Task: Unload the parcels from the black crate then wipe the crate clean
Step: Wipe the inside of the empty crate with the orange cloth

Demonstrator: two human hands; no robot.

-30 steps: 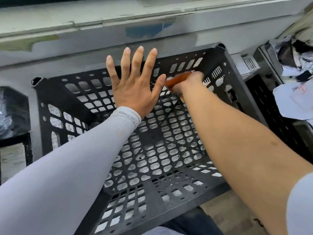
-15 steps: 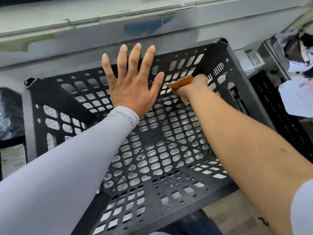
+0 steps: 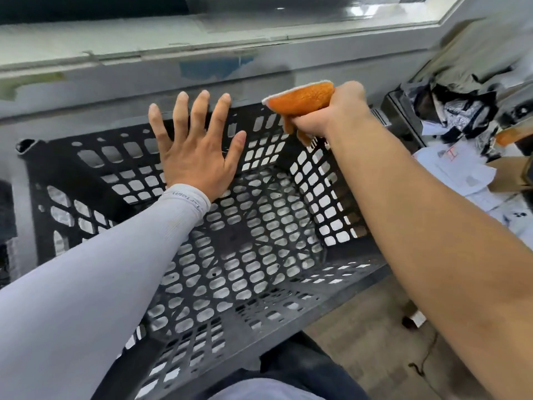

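Two hazards, ranked: crate slip first, cloth drop second.
Black perforated plastic crate: it is seen tilted toward the person, its open mouth faced up at the camera, its far wall near the grey ledge; no parcels are seen inside, so the unloading is judged done and the wiping in hand.
Crate slip: the crate is steadied only by a flat palm, so it could be pushed away or rocked if the next wipe is pressed hard against the rim.
Left hand: it is laid flat on the inside of the far wall, fingers straight and spread, nothing gripped.
Folded orange cloth: it is held up at the far rim's top edge; whether it touches the rim cannot be told.
Cloth drop: a loose tail is seen hanging below the fist, and it could be snagged in the slots and tugged free.
Right hand: its fingers are clenched round the cloth.
Crate support: what the near edge is rested on is hidden by the arms and by the person's dark trousers.
Right far corner: it is covered by the right forearm and the fist.
Pile of white papers and dark wrapped items: it is cut off at the right edge and blurred; whether these are the unloaded parcels cannot be told.
Dirt: the floor slots show a few dark specks, too small to be identified.
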